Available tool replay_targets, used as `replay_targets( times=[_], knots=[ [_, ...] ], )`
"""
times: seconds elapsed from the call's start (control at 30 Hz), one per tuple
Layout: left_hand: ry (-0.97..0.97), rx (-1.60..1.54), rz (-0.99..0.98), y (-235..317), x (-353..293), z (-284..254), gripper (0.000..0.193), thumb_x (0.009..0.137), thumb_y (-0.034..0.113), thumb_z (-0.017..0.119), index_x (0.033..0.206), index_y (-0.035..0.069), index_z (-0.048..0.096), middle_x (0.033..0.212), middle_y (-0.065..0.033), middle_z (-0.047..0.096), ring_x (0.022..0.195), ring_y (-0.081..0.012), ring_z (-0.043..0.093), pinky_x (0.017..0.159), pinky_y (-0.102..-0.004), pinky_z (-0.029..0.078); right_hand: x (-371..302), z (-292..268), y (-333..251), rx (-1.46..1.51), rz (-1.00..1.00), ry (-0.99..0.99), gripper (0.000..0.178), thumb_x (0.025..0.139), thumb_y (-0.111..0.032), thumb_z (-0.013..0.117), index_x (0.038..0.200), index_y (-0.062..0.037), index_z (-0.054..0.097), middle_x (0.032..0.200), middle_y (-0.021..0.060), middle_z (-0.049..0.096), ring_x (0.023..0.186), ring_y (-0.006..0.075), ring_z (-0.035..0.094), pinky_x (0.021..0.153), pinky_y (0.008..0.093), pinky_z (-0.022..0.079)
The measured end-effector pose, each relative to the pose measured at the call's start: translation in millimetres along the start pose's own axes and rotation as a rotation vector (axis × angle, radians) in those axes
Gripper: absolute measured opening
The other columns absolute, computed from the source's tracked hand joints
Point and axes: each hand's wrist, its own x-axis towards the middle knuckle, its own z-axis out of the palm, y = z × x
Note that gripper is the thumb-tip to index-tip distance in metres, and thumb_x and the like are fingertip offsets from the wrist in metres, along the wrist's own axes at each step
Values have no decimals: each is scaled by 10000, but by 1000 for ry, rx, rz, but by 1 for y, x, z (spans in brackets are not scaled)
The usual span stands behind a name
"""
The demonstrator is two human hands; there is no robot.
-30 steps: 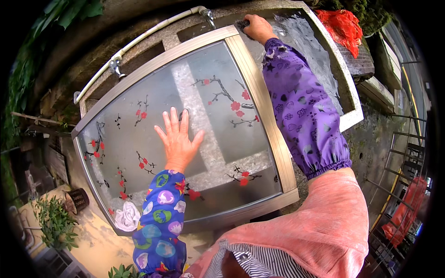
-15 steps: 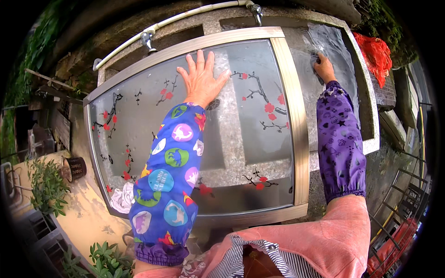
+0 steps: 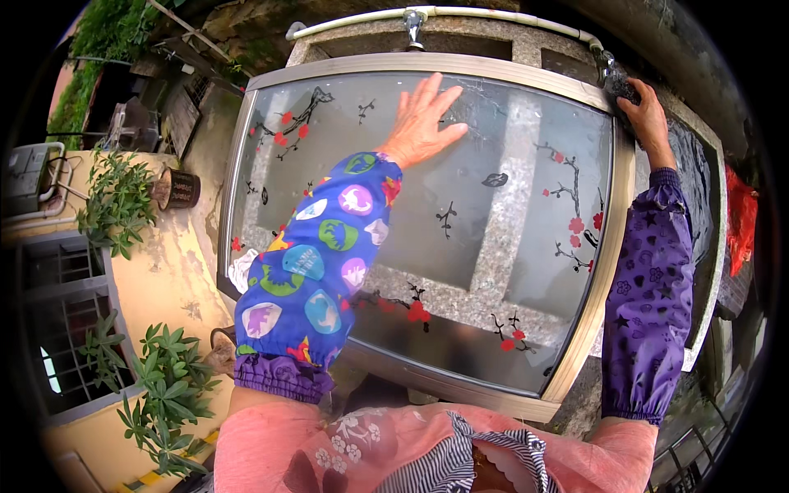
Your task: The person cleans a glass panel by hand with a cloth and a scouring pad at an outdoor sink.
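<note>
A framed glass panel (image 3: 411, 271) printed with red blossoms and dark branches lies across a stone sink. My left hand (image 3: 423, 119), in a blue patterned sleeve cover, rests over its upper glass with the fingers spread and nothing held. At the panel's upper right corner, my right hand (image 3: 651, 123), in a purple sleeve cover, is closed on a dark scouring pad (image 3: 616, 89). The pad is just below the right tap (image 3: 604, 59); its exact contact with the frame cannot be made out.
Water stands in the stone sink (image 3: 713, 271) on the right, with a red plastic bag (image 3: 740, 218) beyond it. Another tap (image 3: 414, 29) hangs from the white pipe (image 3: 493, 15). A crumpled white cloth (image 3: 242, 269) lies at the panel's lower left, near potted plants (image 3: 115, 197).
My right hand has come out of the sink water with the scouring pad, up to the panel's corner by the tap. The view has turned, shifting the panel rightward in the picture.
</note>
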Motion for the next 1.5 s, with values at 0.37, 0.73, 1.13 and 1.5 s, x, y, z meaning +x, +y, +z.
replay_targets(
  times=[0.37,0.73,1.13,1.5],
  knots=[
    [236,538,-1001,-339,-321,-227,786,879,638,485,1105,-112,554,1040,-304,620,1023,-435,576,882,-464,435,2,30,-36,188,87,375,302,715,-137,654,1012,-95,682,1049,132,640,923,349,606,838,407,488],
    [257,501,-1082,-289,-251,-182,825,838,747,404,1194,20,564,1086,-250,628,1025,-448,559,861,-493,427,-16,-25,16,-268,327,225,406,765,-219,641,1168,-173,631,1187,98,599,1105,319,571,939,417,459],
    [262,510,-1077,-310,-261,-176,806,839,748,397,1219,56,560,1068,-230,646,998,-450,573,838,-505,436,-42,-49,37,-664,277,-130,340,792,-181,629,1128,-184,673,1166,42,620,1086,311,578,931,402,470],
    [302,511,-1055,-318,-273,-176,825,837,747,402,1267,56,538,1174,-229,603,1082,-430,543,909,-480,415,-20,-11,4,-307,253,32,337,793,-219,629,1122,-150,668,1115,103,632,1074,309,585,913,409,469]
  ],
)
